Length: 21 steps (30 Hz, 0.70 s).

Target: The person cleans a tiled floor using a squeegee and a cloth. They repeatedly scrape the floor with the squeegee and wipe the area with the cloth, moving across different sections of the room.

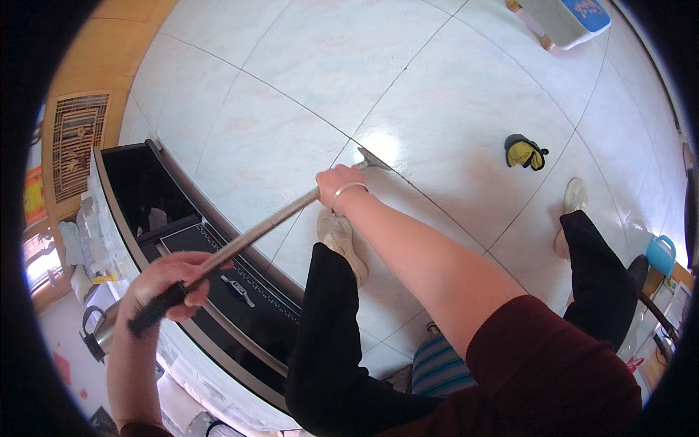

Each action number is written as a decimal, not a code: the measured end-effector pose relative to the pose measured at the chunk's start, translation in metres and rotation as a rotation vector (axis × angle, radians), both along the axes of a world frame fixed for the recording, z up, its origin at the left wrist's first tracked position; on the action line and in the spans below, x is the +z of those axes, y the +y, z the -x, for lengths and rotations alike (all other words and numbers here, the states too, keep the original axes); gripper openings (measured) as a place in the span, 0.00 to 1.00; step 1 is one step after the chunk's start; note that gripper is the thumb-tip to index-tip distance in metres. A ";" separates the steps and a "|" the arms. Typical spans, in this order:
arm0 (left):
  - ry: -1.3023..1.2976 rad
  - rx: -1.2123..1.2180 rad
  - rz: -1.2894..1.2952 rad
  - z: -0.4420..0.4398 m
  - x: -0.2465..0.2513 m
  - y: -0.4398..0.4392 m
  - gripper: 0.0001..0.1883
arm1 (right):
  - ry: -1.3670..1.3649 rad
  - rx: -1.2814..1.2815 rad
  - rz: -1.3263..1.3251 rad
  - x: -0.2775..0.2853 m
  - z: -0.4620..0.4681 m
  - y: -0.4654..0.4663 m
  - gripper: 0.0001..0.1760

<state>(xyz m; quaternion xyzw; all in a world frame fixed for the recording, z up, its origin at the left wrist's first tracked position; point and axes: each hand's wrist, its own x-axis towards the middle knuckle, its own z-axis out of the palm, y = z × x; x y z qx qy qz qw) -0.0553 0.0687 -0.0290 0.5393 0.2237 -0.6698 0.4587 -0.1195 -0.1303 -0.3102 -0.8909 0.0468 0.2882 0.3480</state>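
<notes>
A long-handled tool [262,223] with a worn metal-looking shaft slants across the view above the tiled floor. My right hand [341,187], with a bangle at the wrist, is wrapped around the shaft near its far end. Just beyond that hand shows the flat, flared, scraper-like head [373,159], close to a tile joint; I cannot tell whether it touches the floor. My left hand [172,281] holds the shaft beside its black grip [158,308]. The grip's end projects past the left hand over the left forearm.
A black-topped cabinet [256,306] with a curved front stands at left, a small device [238,290] on it. A steel kettle [104,330] is beyond. A yellow-and-black fabric item [525,153] lies on the floor [306,65]. A stool [568,22] and a blue mug [661,255] are at right.
</notes>
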 end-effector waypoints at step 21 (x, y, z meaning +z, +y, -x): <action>0.114 0.207 0.086 0.003 -0.020 0.034 0.22 | -0.020 0.043 0.060 -0.004 -0.006 0.008 0.13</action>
